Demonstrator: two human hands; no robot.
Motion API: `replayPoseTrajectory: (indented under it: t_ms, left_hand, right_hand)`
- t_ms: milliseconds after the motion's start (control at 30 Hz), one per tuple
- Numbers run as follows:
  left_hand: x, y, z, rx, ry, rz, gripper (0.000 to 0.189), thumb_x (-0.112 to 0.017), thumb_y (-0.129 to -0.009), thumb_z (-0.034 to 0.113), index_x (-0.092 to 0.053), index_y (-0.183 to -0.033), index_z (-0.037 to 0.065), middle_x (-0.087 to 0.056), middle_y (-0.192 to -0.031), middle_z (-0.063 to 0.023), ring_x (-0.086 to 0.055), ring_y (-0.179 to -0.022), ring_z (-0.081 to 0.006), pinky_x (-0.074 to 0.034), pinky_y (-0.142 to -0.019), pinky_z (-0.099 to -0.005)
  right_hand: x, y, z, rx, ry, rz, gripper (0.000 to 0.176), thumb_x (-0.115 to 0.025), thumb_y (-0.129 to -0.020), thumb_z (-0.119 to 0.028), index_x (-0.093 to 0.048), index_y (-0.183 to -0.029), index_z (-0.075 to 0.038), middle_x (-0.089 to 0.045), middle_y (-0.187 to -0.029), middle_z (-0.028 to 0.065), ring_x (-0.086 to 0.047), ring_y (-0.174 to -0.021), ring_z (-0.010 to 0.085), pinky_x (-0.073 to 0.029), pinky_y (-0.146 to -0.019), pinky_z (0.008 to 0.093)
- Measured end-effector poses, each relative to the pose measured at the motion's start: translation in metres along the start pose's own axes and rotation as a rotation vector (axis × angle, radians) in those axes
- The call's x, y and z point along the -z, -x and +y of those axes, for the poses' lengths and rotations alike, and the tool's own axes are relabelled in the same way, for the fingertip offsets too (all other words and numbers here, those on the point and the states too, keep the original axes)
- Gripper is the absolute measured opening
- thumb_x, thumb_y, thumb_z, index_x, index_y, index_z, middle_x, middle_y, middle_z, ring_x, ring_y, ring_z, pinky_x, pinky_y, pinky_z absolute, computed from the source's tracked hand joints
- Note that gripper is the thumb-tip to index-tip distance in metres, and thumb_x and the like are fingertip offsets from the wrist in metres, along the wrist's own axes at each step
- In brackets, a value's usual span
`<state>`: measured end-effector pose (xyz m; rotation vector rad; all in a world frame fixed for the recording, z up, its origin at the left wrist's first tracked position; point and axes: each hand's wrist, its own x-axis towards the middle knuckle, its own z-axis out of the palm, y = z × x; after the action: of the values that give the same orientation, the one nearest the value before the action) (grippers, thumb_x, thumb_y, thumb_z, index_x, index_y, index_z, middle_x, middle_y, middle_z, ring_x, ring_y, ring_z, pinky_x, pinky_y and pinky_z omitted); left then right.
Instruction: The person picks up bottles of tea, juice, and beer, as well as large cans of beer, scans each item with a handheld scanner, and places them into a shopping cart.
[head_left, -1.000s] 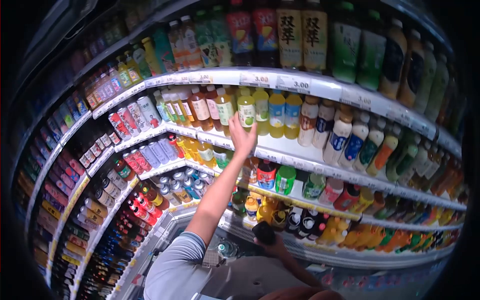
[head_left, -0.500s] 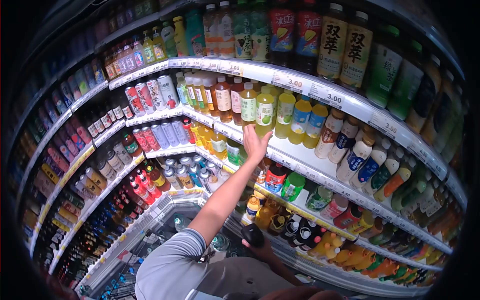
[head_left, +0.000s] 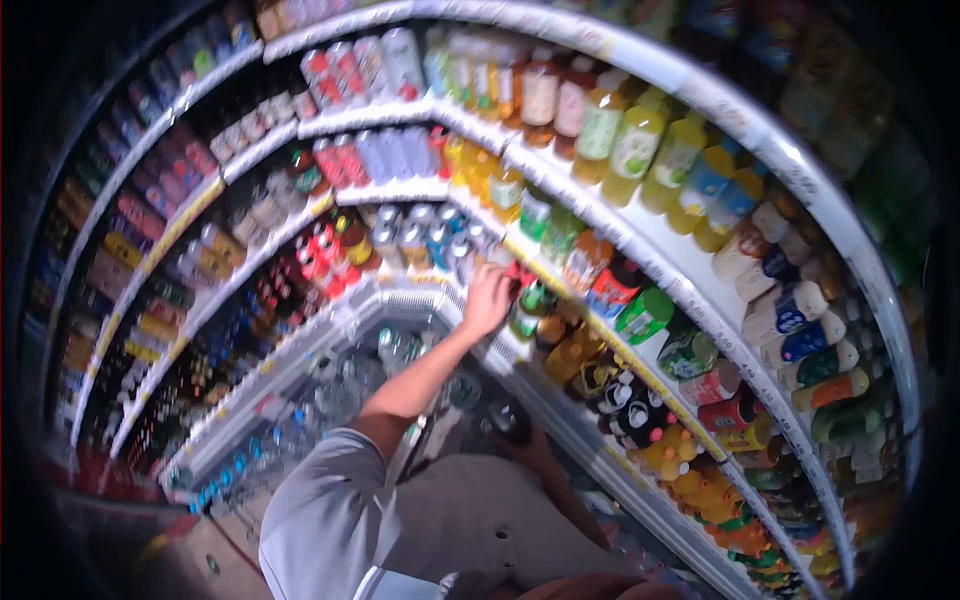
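Centre of frame: my left hand [head_left: 488, 297], fingers curled, touches bottles [head_left: 530, 300] on a shelf [head_left: 608, 338]; grip indeterminate. Below, my right hand [head_left: 540, 452] clamps a dark object [head_left: 508, 420].

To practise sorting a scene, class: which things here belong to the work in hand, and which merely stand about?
In hand: left hand; shelf bottles at its fingertips; right hand; dark object it holds.
Standing about: silver cans; yellow-green bottles; white bottles; red cans.
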<state>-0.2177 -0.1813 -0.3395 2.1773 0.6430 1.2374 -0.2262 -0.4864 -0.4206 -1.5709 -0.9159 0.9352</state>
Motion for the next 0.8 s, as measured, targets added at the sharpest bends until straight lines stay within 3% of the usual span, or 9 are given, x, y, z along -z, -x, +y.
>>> replayPoseTrajectory:
  t_ms: [167,267,333,433,467,533,600,667,800]
  left_hand:
    - [0.16,0.222,-0.11,0.359,-0.413,0.09,0.016,-0.056,-0.089,0.005,-0.065,-0.101,0.0,-0.059,-0.097,-0.0221,-0.059,-0.095,-0.0419,-0.049,-0.084,-0.047]
    - [0.265,0.355,-0.114,0.868,-0.641,0.108,0.018,-0.059,-0.086,0.009,-0.07,-0.098,0.002,-0.067,-0.101,-0.0223,-0.064,-0.097,-0.0409,-0.051,-0.085,-0.0486]
    - [0.317,0.453,-0.12,1.425,-0.686,-0.112,0.025,-0.063,-0.084,0.02,-0.072,-0.101,0.002,-0.069,-0.107,-0.023,-0.066,-0.101,-0.0396,-0.053,-0.085,-0.0487]
    - [0.346,0.56,-0.084,1.74,-0.641,-0.328,0.039,-0.063,-0.083,0.036,-0.074,-0.104,0.004,-0.071,-0.114,-0.0192,-0.068,-0.108,-0.0352,-0.054,-0.092,-0.046]
    - [0.347,0.581,-0.063,1.687,-0.617,-0.51,0.036,-0.054,-0.086,0.032,-0.074,-0.096,0.003,-0.07,-0.111,-0.0241,-0.067,-0.105,-0.0426,-0.053,-0.09,-0.0487]
    - [0.334,0.61,-0.055,1.975,-0.505,-0.336,0.052,-0.06,-0.082,0.038,-0.068,-0.123,0.007,-0.064,-0.13,-0.0202,-0.062,-0.12,-0.0367,-0.05,-0.101,-0.0457]
    - [0.333,0.576,-0.043,2.02,-0.445,-0.25,0.049,-0.059,-0.082,0.036,-0.068,-0.121,0.008,-0.063,-0.132,-0.0207,-0.061,-0.122,-0.0379,-0.05,-0.101,-0.0468]
    - [0.333,0.556,-0.039,1.846,-0.444,-0.298,0.041,-0.06,-0.083,0.033,-0.072,-0.113,0.008,-0.066,-0.127,-0.0171,-0.063,-0.117,-0.0373,-0.052,-0.099,-0.048]
    - [0.337,0.564,-0.065,1.745,-0.492,-0.411,0.038,-0.06,-0.084,0.029,-0.07,-0.114,0.008,-0.067,-0.122,-0.019,-0.064,-0.116,-0.0369,-0.052,-0.097,-0.0482]
  right_hand:
    - [-0.009,-0.004,-0.029,-0.047,0.181,-0.248,0.042,-0.089,-0.076,-0.026,-0.071,-0.106,-0.002,-0.073,-0.097,0.011,-0.068,-0.09,0.0178,-0.053,-0.082,0.0357]
    - [-0.037,-0.019,-0.039,-0.141,0.185,-0.498,0.036,-0.086,-0.077,-0.02,-0.071,-0.103,-0.001,-0.074,-0.092,0.0141,-0.07,-0.084,0.0164,-0.053,-0.077,0.0337]
    - [-0.067,-0.021,-0.051,-0.119,0.227,-0.552,0.035,-0.086,-0.077,-0.019,-0.071,-0.102,0.0,-0.074,-0.089,0.0135,-0.069,-0.08,0.0149,-0.053,-0.075,0.0332]
    - [-0.104,-0.034,-0.049,-0.021,0.273,-0.69,0.033,-0.087,-0.078,-0.021,-0.07,-0.096,0.0,-0.073,-0.085,0.0112,-0.067,-0.075,0.0142,-0.053,-0.071,0.0336]
    - [-0.118,-0.036,-0.054,0.049,0.274,-0.751,0.032,-0.086,-0.078,-0.022,-0.069,-0.093,0.001,-0.072,-0.082,0.009,-0.066,-0.073,0.014,-0.052,-0.069,0.0337]
    - [-0.149,-0.043,-0.056,0.091,0.291,-0.851,0.033,-0.087,-0.078,-0.022,-0.069,-0.093,0.001,-0.072,-0.083,0.0111,-0.066,-0.072,0.0157,-0.053,-0.069,0.0341]
    - [-0.174,-0.048,-0.048,0.204,0.287,-0.919,0.032,-0.087,-0.077,-0.022,-0.07,-0.092,0.001,-0.072,-0.083,0.0115,-0.067,-0.072,0.0162,-0.053,-0.069,0.0342]
    - [-0.193,-0.047,-0.05,0.15,0.307,-1.01,0.03,-0.087,-0.078,-0.022,-0.071,-0.091,0.0,-0.072,-0.083,0.0096,-0.066,-0.072,0.0144,-0.052,-0.069,0.033]
    - [-0.23,-0.035,-0.056,-0.218,0.336,-0.992,0.029,-0.086,-0.081,-0.023,-0.073,-0.094,-0.001,-0.073,-0.085,0.004,-0.065,-0.075,0.0106,-0.051,-0.07,0.0293]
